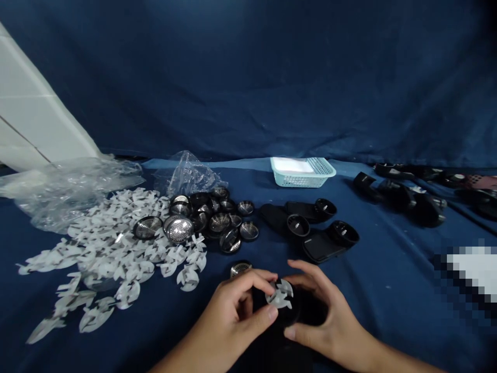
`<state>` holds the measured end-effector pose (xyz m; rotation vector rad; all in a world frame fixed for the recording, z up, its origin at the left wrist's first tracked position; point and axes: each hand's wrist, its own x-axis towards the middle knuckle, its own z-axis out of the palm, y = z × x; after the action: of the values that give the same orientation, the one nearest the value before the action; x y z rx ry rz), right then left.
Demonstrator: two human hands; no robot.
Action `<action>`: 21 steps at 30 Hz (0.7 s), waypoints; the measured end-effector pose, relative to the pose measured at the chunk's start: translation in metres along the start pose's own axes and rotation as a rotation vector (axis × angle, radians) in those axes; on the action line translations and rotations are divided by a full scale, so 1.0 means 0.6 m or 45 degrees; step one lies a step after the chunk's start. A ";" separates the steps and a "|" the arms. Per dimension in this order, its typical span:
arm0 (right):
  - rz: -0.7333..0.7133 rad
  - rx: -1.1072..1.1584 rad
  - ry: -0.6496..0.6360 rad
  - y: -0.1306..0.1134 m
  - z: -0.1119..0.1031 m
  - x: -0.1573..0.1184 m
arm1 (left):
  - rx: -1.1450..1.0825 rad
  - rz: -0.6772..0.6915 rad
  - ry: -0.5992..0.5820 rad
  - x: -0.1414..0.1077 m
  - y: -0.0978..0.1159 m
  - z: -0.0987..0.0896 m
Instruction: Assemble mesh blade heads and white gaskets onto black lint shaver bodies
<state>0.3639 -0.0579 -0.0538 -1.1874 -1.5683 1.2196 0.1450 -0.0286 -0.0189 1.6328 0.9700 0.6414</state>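
White star-shaped plastic disc (pixel 280 294) | pressed against a black round housing (pixel 310 311) | left hand (pixel 229 316): grip closed, pinching the disc's edge between thumb and fingers | right hand (pixel 334 316): grip curved, steadying the housing | nearby: pile of matching white discs (pixel 116 248), round steel mesh strainers (pixel 178 229), blue cloth-covered desk (pixel 388 295)
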 end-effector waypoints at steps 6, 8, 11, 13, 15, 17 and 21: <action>-0.063 -0.066 -0.010 -0.001 0.003 0.002 | 0.322 0.194 0.004 -0.004 0.002 -0.002; -0.056 -0.084 -0.017 -0.001 0.003 0.003 | 0.418 0.275 0.013 -0.004 0.000 -0.004; -0.030 -0.101 -0.023 -0.001 0.002 0.002 | 0.530 0.430 0.060 -0.004 -0.002 -0.007; -0.027 -0.113 -0.031 0.000 0.000 0.001 | 0.588 0.533 0.086 -0.003 0.000 -0.008; -0.031 -0.118 -0.036 0.001 0.000 0.001 | 0.625 0.595 0.088 -0.003 0.003 -0.008; -0.041 -0.119 -0.032 0.001 0.000 0.001 | 0.647 0.612 0.065 -0.003 0.007 -0.008; -0.082 -0.152 -0.017 0.000 0.001 0.000 | 0.698 0.626 0.035 -0.002 0.009 -0.008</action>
<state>0.3633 -0.0578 -0.0542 -1.1965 -1.6963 1.1074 0.1420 -0.0278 -0.0121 2.3959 0.8039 0.7653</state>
